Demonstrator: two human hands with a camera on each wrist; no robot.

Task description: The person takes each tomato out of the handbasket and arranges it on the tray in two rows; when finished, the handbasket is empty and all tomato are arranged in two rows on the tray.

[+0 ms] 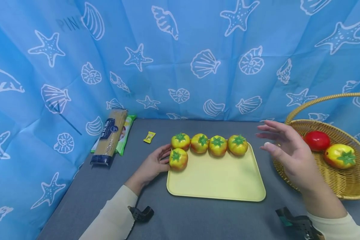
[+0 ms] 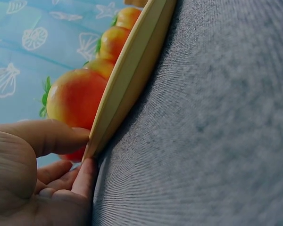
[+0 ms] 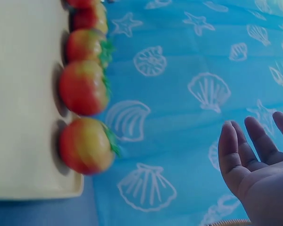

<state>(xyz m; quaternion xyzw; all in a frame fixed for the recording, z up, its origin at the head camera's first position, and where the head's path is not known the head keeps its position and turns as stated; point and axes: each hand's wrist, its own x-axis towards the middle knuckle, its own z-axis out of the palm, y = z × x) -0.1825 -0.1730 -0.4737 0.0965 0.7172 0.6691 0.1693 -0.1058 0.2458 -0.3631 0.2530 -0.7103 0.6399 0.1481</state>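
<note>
A pale yellow tray [image 1: 219, 180] lies on the grey table. Along its back edge runs a row of several yellow-and-red tomatoes [image 1: 218, 145] with green leafy tops, and one more tomato [image 1: 178, 159] sits in front of the row's left end. My left hand [image 1: 151, 163] holds the tray's left rim; in the left wrist view its thumb [image 2: 68, 137] lies against the rim, with fingers on the other side. My right hand [image 1: 294, 156] is raised between the tray and the wicker basket [image 1: 324, 175], fingers spread and holding nothing.
Inside the basket are a red fruit [image 1: 317, 140] and a yellow tomato [image 1: 340, 156]; its tall handle [image 1: 315, 101] arches above. At the back left lie a pasta packet [image 1: 111, 136], a green packet [image 1: 124, 135] and a small yellow wrapper [image 1: 149, 137]. A blue curtain [image 1: 180, 66] hangs behind.
</note>
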